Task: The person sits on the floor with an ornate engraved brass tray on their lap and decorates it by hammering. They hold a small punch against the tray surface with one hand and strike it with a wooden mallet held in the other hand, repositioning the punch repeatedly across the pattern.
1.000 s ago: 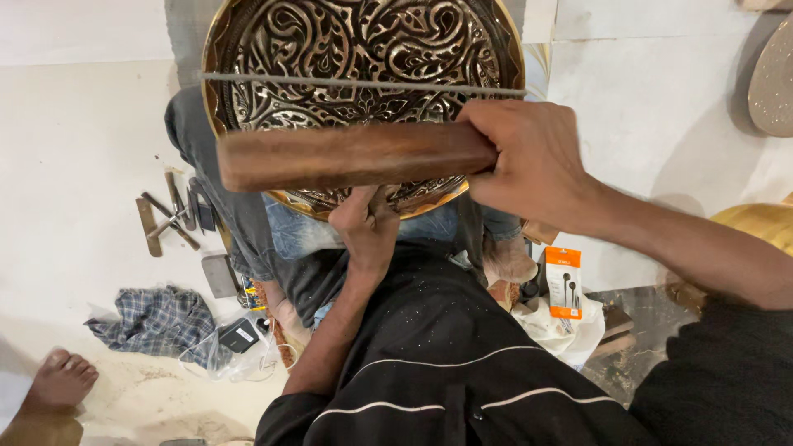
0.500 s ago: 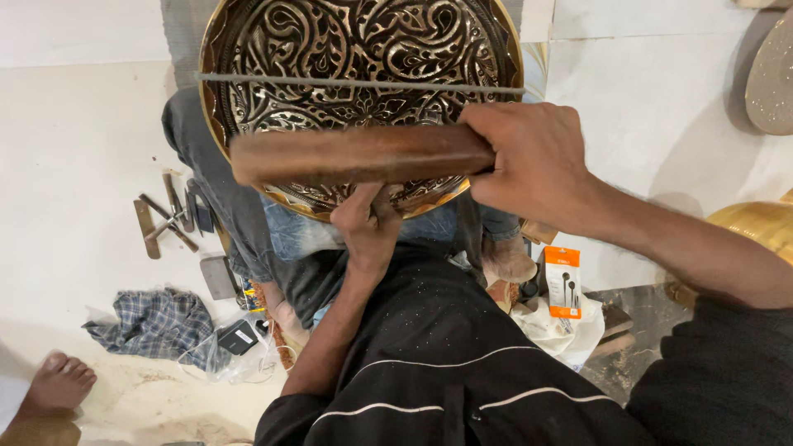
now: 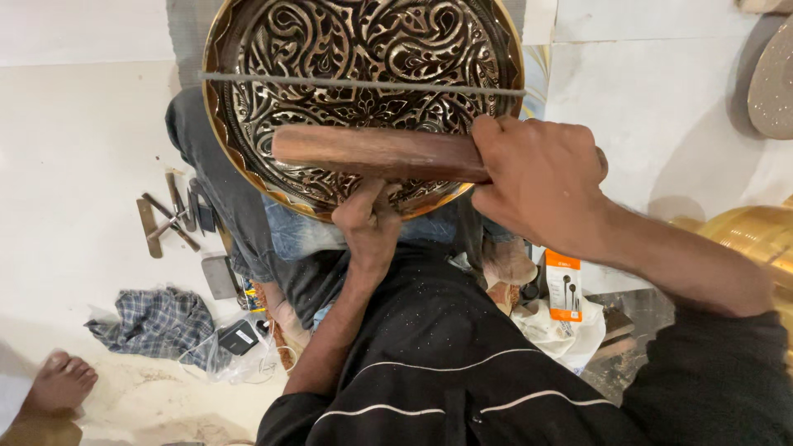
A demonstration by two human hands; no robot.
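Right hand (image 3: 541, 186) grips wooden block (image 3: 376, 154) | left hand (image 3: 369, 221) steadies engraved tray (image 3: 248, 124)

Engraved brass tray (image 3: 363, 49) top being cropped by frame edge; lower rim being hidden behind wooden block (image 3: 380, 154), left hand (image 3: 369, 223).

R hand (image 3: 541, 186) fisted, knuckles up, arm stretched fwd; L hand (image 3: 369, 223) fingers pinched, pointing fwd.

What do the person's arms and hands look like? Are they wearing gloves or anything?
No gloves: both hands, the left hand and the right hand, are bare, with no rings or watch showing. The forearms are bare too. Higher up is a black garment with thin white stripes, dotted with tiny pale specks.
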